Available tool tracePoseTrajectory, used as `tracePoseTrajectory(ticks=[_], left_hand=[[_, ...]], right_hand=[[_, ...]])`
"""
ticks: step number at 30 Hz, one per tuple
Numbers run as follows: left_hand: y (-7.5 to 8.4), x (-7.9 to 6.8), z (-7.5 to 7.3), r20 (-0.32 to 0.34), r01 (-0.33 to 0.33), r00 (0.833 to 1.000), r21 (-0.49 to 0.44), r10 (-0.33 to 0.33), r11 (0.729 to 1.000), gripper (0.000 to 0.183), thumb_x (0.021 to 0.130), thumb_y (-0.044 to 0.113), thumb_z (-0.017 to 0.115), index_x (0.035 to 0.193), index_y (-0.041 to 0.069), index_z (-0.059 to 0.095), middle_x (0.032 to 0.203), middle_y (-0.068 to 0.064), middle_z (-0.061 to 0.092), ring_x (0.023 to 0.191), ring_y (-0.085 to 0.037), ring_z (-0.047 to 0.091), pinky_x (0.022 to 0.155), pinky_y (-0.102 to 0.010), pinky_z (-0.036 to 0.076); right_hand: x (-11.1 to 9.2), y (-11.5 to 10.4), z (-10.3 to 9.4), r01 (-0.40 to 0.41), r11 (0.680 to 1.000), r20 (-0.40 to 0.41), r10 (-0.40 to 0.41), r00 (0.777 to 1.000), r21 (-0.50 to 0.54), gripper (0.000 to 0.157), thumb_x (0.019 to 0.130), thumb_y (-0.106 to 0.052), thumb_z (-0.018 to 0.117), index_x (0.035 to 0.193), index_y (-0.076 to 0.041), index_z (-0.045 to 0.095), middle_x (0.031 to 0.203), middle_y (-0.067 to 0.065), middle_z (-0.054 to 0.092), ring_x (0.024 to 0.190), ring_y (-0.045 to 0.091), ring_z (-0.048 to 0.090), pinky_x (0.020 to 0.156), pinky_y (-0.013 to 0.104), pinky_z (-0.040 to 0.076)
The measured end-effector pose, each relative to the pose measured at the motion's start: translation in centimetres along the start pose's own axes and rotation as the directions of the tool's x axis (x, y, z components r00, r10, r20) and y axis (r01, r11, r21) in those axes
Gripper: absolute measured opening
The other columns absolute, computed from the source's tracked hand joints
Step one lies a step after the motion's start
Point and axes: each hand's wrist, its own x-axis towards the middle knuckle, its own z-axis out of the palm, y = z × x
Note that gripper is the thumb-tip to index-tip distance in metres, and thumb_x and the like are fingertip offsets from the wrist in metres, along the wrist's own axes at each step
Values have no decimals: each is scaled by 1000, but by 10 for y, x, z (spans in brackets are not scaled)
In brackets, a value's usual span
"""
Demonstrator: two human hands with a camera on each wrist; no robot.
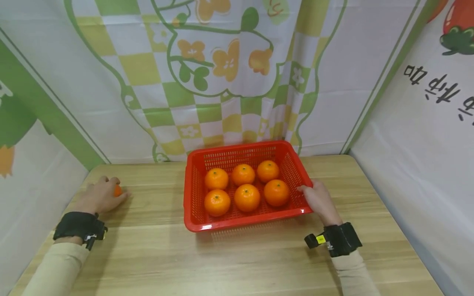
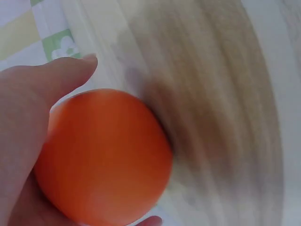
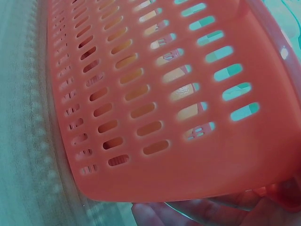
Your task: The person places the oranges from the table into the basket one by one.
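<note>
At the left of the table, my left hand (image 1: 99, 195) is curled over an orange (image 1: 117, 190), which is mostly covered in the head view. From the left wrist, the orange (image 2: 106, 157) fills the space between thumb and fingers, and the thumb's tip stands a little off its skin. My right hand (image 1: 319, 200) grips the right side of a red plastic basket (image 1: 237, 224), thumb over the rim. Several oranges (image 1: 247, 197) sit in two rows inside it. In the right wrist view, fingers (image 3: 188, 214) show at the edge of the slotted basket wall (image 3: 188, 165).
Both hands work over a wood-grain table (image 1: 155, 255). A patterned curtain (image 1: 229, 111) hangs close behind the basket. Printed white cloth walls (image 1: 407, 135) stand along both sides of the table.
</note>
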Motion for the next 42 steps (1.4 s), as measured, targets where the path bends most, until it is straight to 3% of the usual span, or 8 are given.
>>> tracePoseTrajectory(ticks=[6, 12, 19, 28, 34, 42], left_hand=[[-3, 2, 2, -30, -14, 999, -24, 13, 1000, 63, 98, 41, 69, 131, -10, 55, 119, -45, 53, 83, -52, 61, 75, -64, 52], [-3, 4, 2, -43, -19, 999, -15, 19, 1000, 62, 96, 42, 72, 130, -8, 56, 118, -44, 54, 84, -52, 62, 75, -65, 52], [-3, 5, 13, -125, -37, 991, 13, 39, 999, 54, 96, 42, 72, 123, -4, 63, 105, -37, 60, 80, -46, 62, 73, -61, 50], [-1, 2, 20, -201, -36, 979, 53, 46, 998, 45, 96, 38, 73, 115, -3, 65, 103, -37, 59, 78, -49, 60, 71, -61, 49], [-1, -1, 25, -254, -12, 967, 28, 19, 1000, 41, 93, 32, 72, 113, -3, 64, 103, -38, 58, 76, -50, 57, 68, -59, 47], [-2, -4, 28, -270, -3, 963, 3, 3, 1000, 39, 93, 30, 72, 113, -3, 63, 102, -38, 56, 75, -53, 55, 67, -59, 43]], right_hand=[[0, -1, 0, 14, 1000, -21, -14, 1000, 2, 41, 103, -21, 51, 134, 5, 58, 117, 21, 70, 90, 23, 71, 74, 26, 56], [-2, -2, -1, 12, 1000, -25, -12, 1000, -7, 41, 103, -20, 51, 134, 6, 58, 116, 20, 70, 91, 23, 71, 74, 26, 55], [-1, -2, -2, 9, 1000, -32, -10, 999, -19, 40, 102, -21, 51, 131, 6, 59, 113, 20, 70, 90, 25, 71, 73, 27, 55], [0, -2, -2, 17, 1000, -33, -17, 999, -21, 40, 102, -19, 50, 131, 6, 60, 114, 20, 71, 91, 24, 72, 74, 26, 55], [-1, -3, -1, 13, 999, -26, -14, 1000, -34, 41, 103, -20, 50, 134, 6, 59, 118, 21, 70, 95, 26, 71, 75, 26, 54], [-1, -3, 1, 31, 999, -31, -32, 999, -37, 40, 102, -19, 50, 131, 7, 60, 117, 21, 71, 94, 26, 71, 75, 27, 55]])
